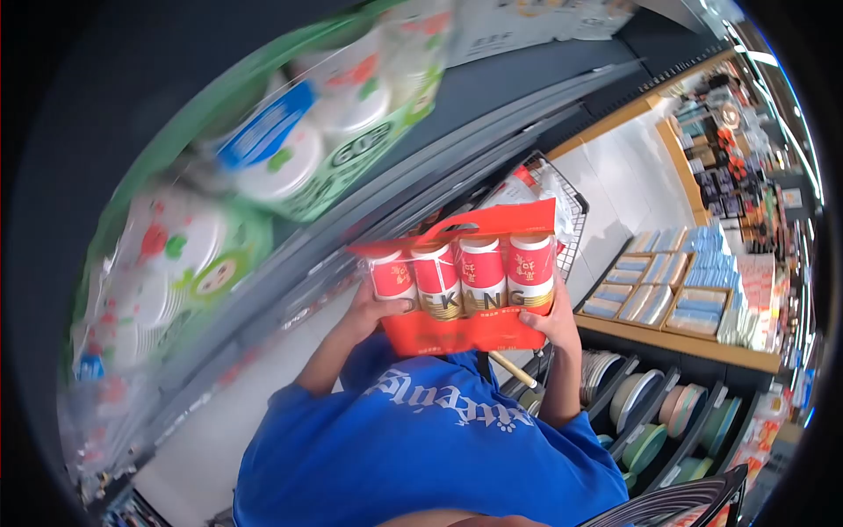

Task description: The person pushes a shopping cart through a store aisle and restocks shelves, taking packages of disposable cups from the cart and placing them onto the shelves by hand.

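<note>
A red carry pack of paper cups (465, 338) is held up in front of my chest, its cut-out handle along the top. Through its windows show several red, white and gold cups with dark capital letters across them. My left hand (369, 309) grips the pack's left edge, thumb on the front. On the opposite edge my right hand (555, 321) closes round the side, its thumb also on the front. The fingers behind the pack are hidden.
Green-and-clear packs of white paper cups (281, 162) sit on a dark shelf (518, 88) at left. Behind the held pack stands a wire shopping cart (575, 211) with goods inside. At right are boxed blue and white packets (694, 281) above a bowl rack (645, 439).
</note>
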A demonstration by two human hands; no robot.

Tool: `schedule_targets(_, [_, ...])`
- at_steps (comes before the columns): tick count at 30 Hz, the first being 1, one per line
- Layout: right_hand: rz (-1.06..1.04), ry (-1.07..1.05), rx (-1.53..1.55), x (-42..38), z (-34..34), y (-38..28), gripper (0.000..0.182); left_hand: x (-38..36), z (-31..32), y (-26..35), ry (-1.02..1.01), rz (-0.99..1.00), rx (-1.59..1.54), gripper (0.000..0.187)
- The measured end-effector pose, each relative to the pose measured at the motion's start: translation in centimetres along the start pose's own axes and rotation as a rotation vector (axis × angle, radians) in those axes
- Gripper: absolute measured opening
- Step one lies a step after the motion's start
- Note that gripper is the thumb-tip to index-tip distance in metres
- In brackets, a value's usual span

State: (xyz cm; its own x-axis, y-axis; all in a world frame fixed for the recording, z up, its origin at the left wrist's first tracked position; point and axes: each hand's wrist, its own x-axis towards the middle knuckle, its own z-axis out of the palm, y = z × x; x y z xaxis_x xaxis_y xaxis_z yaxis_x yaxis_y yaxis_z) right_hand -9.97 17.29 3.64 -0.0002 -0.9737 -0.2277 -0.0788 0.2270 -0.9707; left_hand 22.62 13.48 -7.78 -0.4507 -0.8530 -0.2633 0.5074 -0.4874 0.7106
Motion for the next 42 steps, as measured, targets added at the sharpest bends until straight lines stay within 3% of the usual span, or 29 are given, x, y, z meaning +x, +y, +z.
schedule_targets(2, [-0.036,-0.076,-0.187,1.0,1.7,-0.7,0.087,-2.7,-1.3,1.0,-0.044,-0.048,0.159,0.063])
schedule_targets(5, [0.041,-0.133,-0.351,2.0,5.1,-1.2,0.073,-7.0,-3.2,-0.4,0.295,0.222,0.536,0.059])
schedule_targets(7, [-0.556,-0.262,-0.231,4.3,8.5,-1.5,0.062,-8.5,-6.1,1.0,0.379,0.643,0.661,0.057])
schedule_targets(8, [-0.661,-0.227,-0.292,6.9,8.2,3.5,0.053,-8.9,-8.0,2.0,0.418,0.853,0.725,0.056])
schedule_targets(10, [-0.759,-0.185,-0.452,7.7,12.7,2.1,0.051,-10.4,-10.5,3.0,0.485,1.259,0.864,0.055])
schedule_targets(13, [-0.764,-0.261,-0.299,9.1,19.5,2.3,0.058,-13.8,-11.4,2.8,0.958,1.241,0.891,0.049])
schedule_targets(15, [-0.668,-0.318,-0.124,9.0,23.0,4.0,0.062,-15.2,-9.4,4.4,1.179,1.074,1.314,0.059])
schedule_targets(17, [-0.500,-0.361,0.075,9.0,25.9,7.6,0.064,-16.0,-10.5,4.6,1.240,0.967,1.327,0.069])
schedule_targets(19, [-0.529,-0.396,-0.010,8.8,27.4,8.8,0.065,-17.0,-13.8,3.6,1.138,0.938,0.938,0.076])
schedule_targets(20, [-0.551,-0.412,-0.057,8.9,28.0,8.9,0.066,-17.4,-14.2,3.6,1.177,0.925,1.018,0.075])
schedule_targets(23, [-0.690,-0.429,-0.369,9.3,29.4,8.1,0.069,-17.7,-14.9,3.9,1.112,0.897,0.635,0.070])
schedule_targets(25, [-0.695,-0.372,-0.433,9.0,30.5,8.6,0.071,-17.8,-16.6,3.6,1.233,0.777,0.704,0.049])
schedule_targets(26, [-0.700,-0.341,-0.468,8.9,30.9,8.7,0.071,-18.4,-19.1,3.3,1.192,0.782,0.648,0.045])
schedule_targets(29, [-0.593,-0.326,-0.344,8.0,31.5,7.8,0.072,-17.8,-18.5,5.0,1.173,0.778,0.387,0.044])
schedule_targets(31, [-0.557,-0.394,-0.370,7.6,30.3,7.2,0.068,-16.9,-19.0,6.3,1.061,0.864,0.397,0.047])
schedule_targets(35, [-0.582,-0.319,-0.519,6.5,24.1,10.2,0.058,-15.0,-17.9,8.0,1.163,0.929,0.447,0.047])
schedule_targets(38, [-0.516,-0.017,-0.589,2.6,15.3,14.2,0.046,-14.7,-17.0,8.4,1.255,0.860,0.541,0.049])
schedule_targets(40, [-0.345,0.209,-0.714,-1.2,7.9,19.6,0.042,-14.3,-18.5,7.3,1.209,0.933,0.520,0.060])
schedule_targets(41, [-0.257,0.312,-0.750,-3.9,4.1,22.5,0.040,-13.8,-16.1,6.8,1.423,0.860,0.574,0.069])
schedule_targets(42, [-0.032,0.364,-0.610,-7.2,1.3,22.3,0.038,-13.5,-14.2,5.7,1.615,0.860,0.905,0.074])
